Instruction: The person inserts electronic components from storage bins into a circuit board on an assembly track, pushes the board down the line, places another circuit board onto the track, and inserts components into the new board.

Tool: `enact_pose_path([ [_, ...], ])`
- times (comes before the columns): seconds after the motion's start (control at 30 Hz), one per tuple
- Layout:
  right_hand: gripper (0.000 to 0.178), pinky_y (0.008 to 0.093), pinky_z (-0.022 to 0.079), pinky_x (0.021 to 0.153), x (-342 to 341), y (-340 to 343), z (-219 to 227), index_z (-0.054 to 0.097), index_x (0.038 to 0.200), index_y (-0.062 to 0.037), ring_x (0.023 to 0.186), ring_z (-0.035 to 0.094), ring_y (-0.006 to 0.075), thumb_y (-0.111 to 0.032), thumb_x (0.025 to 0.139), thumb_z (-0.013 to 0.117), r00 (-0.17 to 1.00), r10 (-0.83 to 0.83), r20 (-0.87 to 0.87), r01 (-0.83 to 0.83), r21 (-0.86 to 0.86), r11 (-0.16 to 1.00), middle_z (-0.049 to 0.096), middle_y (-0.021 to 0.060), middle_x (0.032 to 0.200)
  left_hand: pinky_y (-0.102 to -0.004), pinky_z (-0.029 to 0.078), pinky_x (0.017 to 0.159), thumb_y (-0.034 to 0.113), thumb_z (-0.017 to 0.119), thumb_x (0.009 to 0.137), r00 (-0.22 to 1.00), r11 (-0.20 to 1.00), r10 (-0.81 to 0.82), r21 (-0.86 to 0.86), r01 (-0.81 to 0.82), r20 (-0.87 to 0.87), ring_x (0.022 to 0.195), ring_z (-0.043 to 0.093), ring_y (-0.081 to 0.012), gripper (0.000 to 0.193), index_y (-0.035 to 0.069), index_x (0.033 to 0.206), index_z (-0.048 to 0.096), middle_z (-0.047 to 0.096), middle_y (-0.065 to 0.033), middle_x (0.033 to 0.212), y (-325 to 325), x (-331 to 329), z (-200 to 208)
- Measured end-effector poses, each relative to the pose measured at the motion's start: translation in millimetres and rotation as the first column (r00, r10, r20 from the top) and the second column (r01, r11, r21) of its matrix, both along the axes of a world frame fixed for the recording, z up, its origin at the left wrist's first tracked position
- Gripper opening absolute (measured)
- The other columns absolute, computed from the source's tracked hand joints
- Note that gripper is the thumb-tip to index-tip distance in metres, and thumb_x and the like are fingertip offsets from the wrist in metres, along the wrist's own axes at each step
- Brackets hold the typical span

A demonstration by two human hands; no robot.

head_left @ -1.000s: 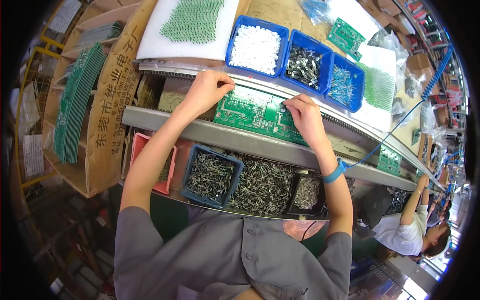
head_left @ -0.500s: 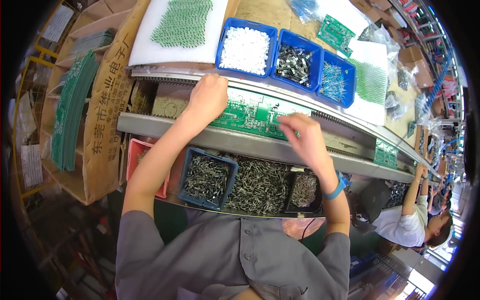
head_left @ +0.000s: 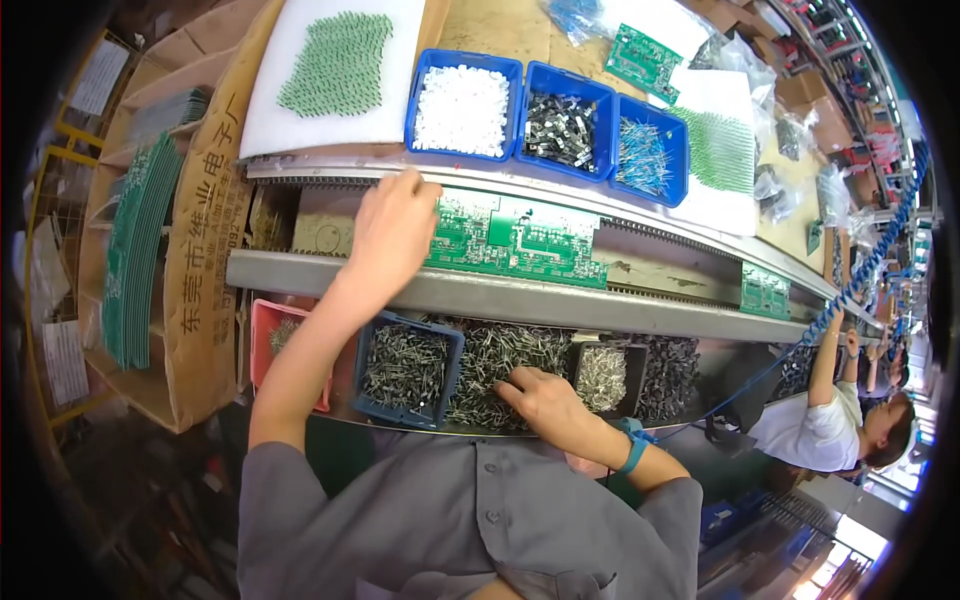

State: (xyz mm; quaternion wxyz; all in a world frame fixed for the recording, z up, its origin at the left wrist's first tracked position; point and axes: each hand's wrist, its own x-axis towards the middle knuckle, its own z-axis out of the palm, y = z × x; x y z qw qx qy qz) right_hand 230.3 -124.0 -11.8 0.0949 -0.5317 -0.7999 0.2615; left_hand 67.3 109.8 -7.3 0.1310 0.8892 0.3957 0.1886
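Filling the left of the frame, a cardboard box (head_left: 205, 255) holds a stack of green boards (head_left: 138, 250). A salmon-pink bin (head_left: 262, 345) sits at lower left, partly behind the left forearm. Left of centre, the left hand (head_left: 395, 228) is at the left end of a green circuit board (head_left: 525, 240), its fingers curled close together; I cannot tell whether they grip the edge. Below it stands a dark blue bin (head_left: 400, 416) of leaded parts. The circuit board lies mid-frame between metal rails, below three blue trays at upper centre. Lower centre, the right hand (head_left: 548, 402) reaches into a heap of leaded components (head_left: 500, 352), fingers bent, tips among the parts; whether they pinch one I cannot tell. Farther right, another green board (head_left: 765, 290) lies between the rails, with a co-worker in a white shirt (head_left: 812, 437) at lower right.
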Motion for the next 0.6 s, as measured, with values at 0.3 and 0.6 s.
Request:
enact_pose_path([
  [0.3,0.019,0.0372,0.051,0.068,3.1,-8.7,-1.1,0.060,0.091,-0.0016,0.078,0.060,0.0294,-0.003,0.073,0.059,0.974,-0.165,-0.153,0.163,-0.024,0.986,0.054,0.0117,0.081,-0.0388,0.048,0.073,0.009,0.057,0.077,0.763,0.703,-0.646,-0.374,0.605,0.019,0.085,0.059,-0.0268,0.011,0.005,0.086,0.058,0.055,-0.0098,0.087,-147.4,-11.0,6.0],
  [0.6,0.019,0.0397,0.051,0.069,36.0,12.2,29.2,0.066,0.094,-0.0027,0.080,0.060,0.0333,0.001,0.075,0.066,0.923,-0.267,-0.277,0.269,-0.032,0.963,0.059,0.0136,0.086,-0.0359,0.047,0.072,0.011,0.054,0.078,0.777,0.742,-0.628,-0.338,0.579,-0.047,0.085,0.060,-0.0241,0.009,0.007,0.084,0.060,0.058,-0.0077,0.086,-163.9,0.2,-20.8],
])
